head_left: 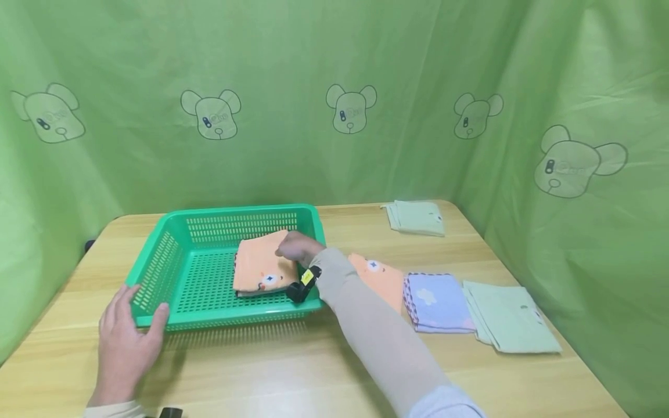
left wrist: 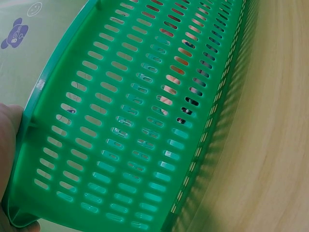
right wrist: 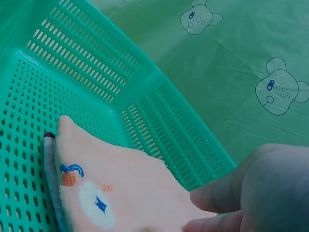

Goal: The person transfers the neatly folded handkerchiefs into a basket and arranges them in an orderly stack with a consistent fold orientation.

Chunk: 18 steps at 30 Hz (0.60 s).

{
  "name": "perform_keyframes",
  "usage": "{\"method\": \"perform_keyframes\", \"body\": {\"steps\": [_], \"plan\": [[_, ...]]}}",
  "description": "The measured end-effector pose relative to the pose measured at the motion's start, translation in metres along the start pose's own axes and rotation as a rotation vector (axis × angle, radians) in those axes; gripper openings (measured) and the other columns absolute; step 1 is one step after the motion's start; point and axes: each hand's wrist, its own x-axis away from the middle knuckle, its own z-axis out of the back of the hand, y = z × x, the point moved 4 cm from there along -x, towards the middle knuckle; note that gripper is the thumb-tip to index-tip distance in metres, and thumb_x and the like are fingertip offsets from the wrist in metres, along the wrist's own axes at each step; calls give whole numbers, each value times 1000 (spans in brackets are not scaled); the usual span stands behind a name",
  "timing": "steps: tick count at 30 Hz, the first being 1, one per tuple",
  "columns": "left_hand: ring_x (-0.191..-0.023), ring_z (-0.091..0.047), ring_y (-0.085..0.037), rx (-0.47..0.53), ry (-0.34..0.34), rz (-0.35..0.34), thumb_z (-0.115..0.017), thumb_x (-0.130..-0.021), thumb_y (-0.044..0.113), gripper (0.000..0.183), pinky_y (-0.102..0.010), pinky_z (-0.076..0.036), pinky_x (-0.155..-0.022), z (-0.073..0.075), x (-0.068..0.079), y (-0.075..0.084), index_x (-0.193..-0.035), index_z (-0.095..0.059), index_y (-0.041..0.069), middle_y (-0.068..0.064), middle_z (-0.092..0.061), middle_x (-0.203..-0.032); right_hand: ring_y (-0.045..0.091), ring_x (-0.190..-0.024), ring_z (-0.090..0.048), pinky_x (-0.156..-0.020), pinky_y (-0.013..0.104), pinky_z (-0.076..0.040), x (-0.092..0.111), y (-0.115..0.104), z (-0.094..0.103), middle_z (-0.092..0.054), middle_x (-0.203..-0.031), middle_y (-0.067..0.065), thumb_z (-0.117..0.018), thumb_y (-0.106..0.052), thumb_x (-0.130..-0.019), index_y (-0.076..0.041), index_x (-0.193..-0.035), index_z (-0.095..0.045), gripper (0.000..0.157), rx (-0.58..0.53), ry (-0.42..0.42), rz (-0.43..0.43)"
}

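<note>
A green plastic basket (head_left: pixel 230 318) with slotted walls stands on the table, left of the middle. My left hand (head_left: pixel 128 342) grips its near left corner, the thumb by the front rim and the fingers over the left rim. Inside the basket, towards its right end, lies a folded orange towel (head_left: pixel 261 261) with an embroidered eye. My right hand (head_left: pixel 300 247) reaches over the right rim and pinches the towel's right edge between thumb and finger, as the right wrist view shows. Under this towel a greyish cloth (right wrist: pixel 52 179) with a dark edge peeks out.
Right of the basket lie another orange towel (head_left: pixel 378 281), partly behind my right forearm, a folded purple towel (head_left: pixel 439 305) and a light green towel (head_left: pixel 514 319). A second light green towel (head_left: pixel 418 217) sits at the back right. Green curtains (head_left: pixel 282 157) surround the table (head_left: pixel 261 371).
</note>
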Motion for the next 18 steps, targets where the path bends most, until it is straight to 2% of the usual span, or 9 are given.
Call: {"method": "perform_keyframes", "body": {"steps": [2, 4, 5, 7, 13, 16, 18], "plan": [[-140, -13, -51, -4, -2, 2, -53, -99, 32, 68, -71, -10, -108, 0, 0, -1, -147, -24, -6, -31, -14, -154, 31, -120, -48, -107, 44, -39, 0, 1, 0, -49, -136, 19, -56, -5, -94, 8, -112, -54, 22, 15, 18, -22], [-140, -13, -51, -4, -3, 3, -53, -99, 31, 68, -71, -9, -108, 0, -1, -1, -147, -24, -6, -31, -14, -154, 33, -128, -45, -107, 46, -39, -1, 1, 0, -48, -139, 19, -56, -6, -94, 7, -131, -48, 40, 26, 35, -36], [-140, -13, -50, -4, -3, 4, -53, -99, 31, 68, -71, -9, -108, 0, -1, -1, -147, -24, -6, -31, -14, -154, 34, -129, -44, -107, 46, -39, -1, 1, 0, -48, -140, 19, -56, -7, -95, 7, -133, -47, 42, 27, 35, -40], [-140, -13, -50, -2, 0, 4, -53, -98, 31, 67, -71, -10, -108, 0, -1, 0, -147, -25, -6, -31, -15, -154, 34, -130, -43, -108, 46, -38, -1, 1, 0, -47, -141, 19, -55, -7, -95, 7, -134, -46, 43, 24, 34, -44], [-140, -14, -50, 3, 6, 9, -54, -98, 31, 67, -72, -11, -107, -1, 0, 0, -147, -26, -5, -30, -16, -154, 32, -126, -46, -107, 46, -39, -3, 1, 1, -48, -139, 18, -56, -8, -95, 7, -124, -52, 33, 29, 36, -36], [-140, -14, -50, 3, 3, 11, -53, -98, 32, 67, -72, -11, -107, -1, 0, 0, -147, -25, -5, -31, -16, -154, 29, -120, -50, -104, 44, -42, -2, 1, 2, -53, -132, 16, -57, -9, -95, 6, -122, -53, 31, 35, 44, -38], [-140, -14, -50, 5, 4, 13, -53, -98, 32, 68, -71, -10, -108, -1, 0, 0, -147, -25, -5, -30, -15, -155, 27, -112, -52, -100, 42, -45, -2, 0, 3, -56, -123, 13, -57, -10, -95, 4, -112, -56, 22, 38, 47, -36]]}}
